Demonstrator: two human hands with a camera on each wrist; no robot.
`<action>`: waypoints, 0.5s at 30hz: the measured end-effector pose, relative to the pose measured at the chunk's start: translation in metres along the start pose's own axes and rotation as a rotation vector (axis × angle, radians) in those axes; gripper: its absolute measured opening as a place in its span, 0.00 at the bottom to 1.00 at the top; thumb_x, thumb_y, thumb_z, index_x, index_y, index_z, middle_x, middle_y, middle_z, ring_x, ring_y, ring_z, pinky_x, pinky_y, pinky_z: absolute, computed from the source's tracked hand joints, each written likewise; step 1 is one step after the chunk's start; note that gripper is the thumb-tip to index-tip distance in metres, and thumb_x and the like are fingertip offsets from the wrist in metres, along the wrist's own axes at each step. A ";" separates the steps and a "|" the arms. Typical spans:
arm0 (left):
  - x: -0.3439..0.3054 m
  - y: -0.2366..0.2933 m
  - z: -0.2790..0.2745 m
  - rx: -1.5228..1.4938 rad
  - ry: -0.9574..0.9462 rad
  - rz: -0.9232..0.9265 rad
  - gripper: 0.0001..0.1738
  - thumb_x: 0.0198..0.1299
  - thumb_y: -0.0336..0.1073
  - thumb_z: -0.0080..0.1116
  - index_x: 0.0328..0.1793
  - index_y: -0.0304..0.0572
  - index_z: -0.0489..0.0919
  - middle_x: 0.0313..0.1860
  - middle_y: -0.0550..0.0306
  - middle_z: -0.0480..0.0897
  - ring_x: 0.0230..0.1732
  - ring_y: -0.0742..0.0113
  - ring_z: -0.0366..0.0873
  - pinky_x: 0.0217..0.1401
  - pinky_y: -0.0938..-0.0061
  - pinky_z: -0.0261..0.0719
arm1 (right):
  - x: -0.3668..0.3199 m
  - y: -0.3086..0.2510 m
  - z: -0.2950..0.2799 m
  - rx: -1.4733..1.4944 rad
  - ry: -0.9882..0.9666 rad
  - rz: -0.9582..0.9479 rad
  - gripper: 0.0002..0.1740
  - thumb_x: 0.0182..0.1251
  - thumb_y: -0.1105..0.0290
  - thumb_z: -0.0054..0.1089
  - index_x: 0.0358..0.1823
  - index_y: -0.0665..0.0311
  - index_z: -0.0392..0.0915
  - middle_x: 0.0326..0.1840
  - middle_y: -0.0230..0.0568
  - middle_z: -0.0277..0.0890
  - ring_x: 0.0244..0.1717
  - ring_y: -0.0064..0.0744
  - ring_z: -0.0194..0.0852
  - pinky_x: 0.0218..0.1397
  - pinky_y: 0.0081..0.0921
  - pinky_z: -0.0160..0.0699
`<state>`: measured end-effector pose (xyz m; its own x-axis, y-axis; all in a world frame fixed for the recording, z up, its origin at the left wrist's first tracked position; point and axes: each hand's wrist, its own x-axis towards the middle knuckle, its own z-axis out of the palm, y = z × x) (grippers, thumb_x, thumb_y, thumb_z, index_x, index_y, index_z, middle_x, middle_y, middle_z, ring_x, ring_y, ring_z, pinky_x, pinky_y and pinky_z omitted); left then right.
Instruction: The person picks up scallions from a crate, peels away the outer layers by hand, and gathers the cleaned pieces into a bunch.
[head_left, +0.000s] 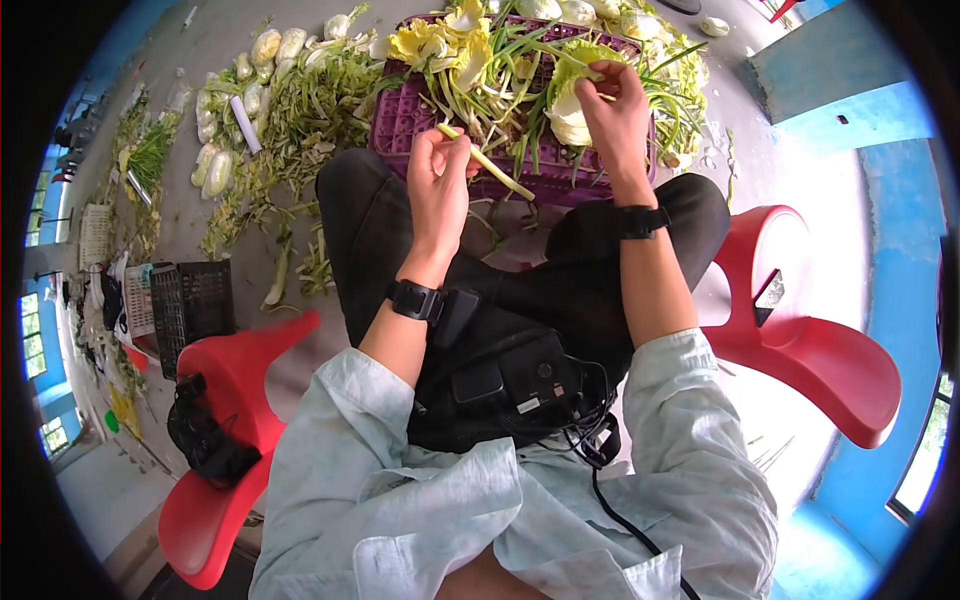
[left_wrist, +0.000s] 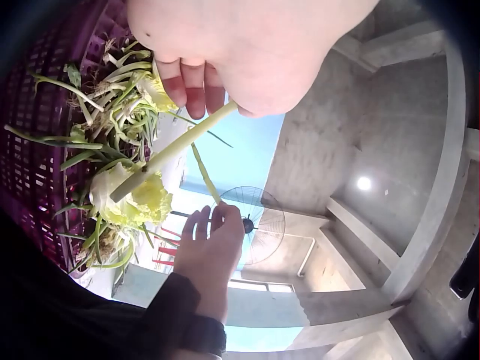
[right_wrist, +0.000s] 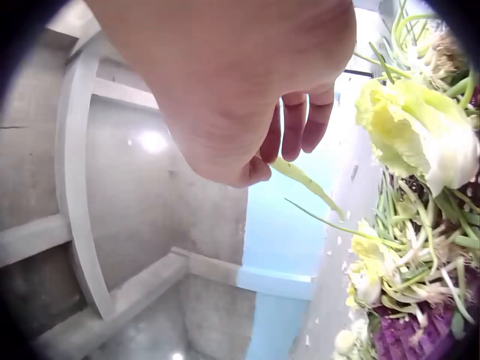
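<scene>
My left hand [head_left: 438,192] pinches a pale green stalk [head_left: 500,174] between thumb and fingers. The stalk slants down to the right over the near edge of an upturned purple plastic crate [head_left: 395,125]. Raised a little higher, my right hand [head_left: 615,120] pinches a thin yellow-green strip [right_wrist: 306,180] that dangles from its fingertips. Below that hand sits a cabbage [head_left: 570,128] with loose pale leaves. Scallions [left_wrist: 120,112] with roots and yellow cabbage leaves [head_left: 470,62] lie heaped on the crate.
Trimmed greens [head_left: 320,105] cover the floor to the left, with several whole cabbages [head_left: 217,172] beside them. Red plastic seats stand at the left [head_left: 225,400] and right [head_left: 800,340], the right one bearing a phone [head_left: 769,293]. A black basket [head_left: 195,305] is at far left.
</scene>
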<state>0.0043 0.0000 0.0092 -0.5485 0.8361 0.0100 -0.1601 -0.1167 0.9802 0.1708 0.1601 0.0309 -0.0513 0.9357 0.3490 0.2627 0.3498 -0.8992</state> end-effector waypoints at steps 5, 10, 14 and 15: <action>0.000 0.001 0.001 -0.033 -0.056 -0.012 0.15 0.81 0.41 0.50 0.65 0.41 0.71 0.44 0.56 0.83 0.44 0.68 0.85 0.45 0.74 0.82 | 0.004 -0.008 -0.016 0.149 -0.121 -0.042 0.11 0.66 0.71 0.69 0.48 0.66 0.84 0.39 0.33 0.85 0.40 0.19 0.83 0.45 0.20 0.81; -0.004 0.012 0.004 -0.031 -0.058 -0.049 0.17 0.82 0.41 0.47 0.69 0.41 0.67 0.45 0.55 0.82 0.43 0.68 0.85 0.43 0.76 0.82 | -0.003 -0.020 -0.014 0.390 -0.344 0.039 0.13 0.71 0.71 0.69 0.54 0.65 0.85 0.45 0.30 0.86 0.46 0.15 0.80 0.53 0.19 0.78; -0.002 0.007 0.003 0.058 -0.095 0.002 0.17 0.82 0.40 0.48 0.68 0.40 0.72 0.46 0.58 0.82 0.46 0.71 0.84 0.45 0.77 0.80 | -0.009 -0.019 -0.011 0.593 -0.570 0.105 0.14 0.74 0.70 0.66 0.57 0.65 0.84 0.55 0.31 0.84 0.53 0.18 0.79 0.60 0.21 0.77; -0.002 0.006 0.002 0.091 -0.107 0.015 0.17 0.82 0.40 0.48 0.67 0.40 0.73 0.47 0.59 0.82 0.47 0.72 0.83 0.46 0.78 0.79 | -0.011 -0.019 -0.009 0.593 -0.607 0.102 0.14 0.74 0.70 0.67 0.58 0.64 0.84 0.57 0.30 0.84 0.53 0.19 0.79 0.60 0.21 0.78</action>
<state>0.0056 -0.0013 0.0156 -0.4585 0.8877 0.0413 -0.0748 -0.0849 0.9936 0.1747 0.1429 0.0471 -0.6069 0.7668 0.2092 -0.2448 0.0701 -0.9670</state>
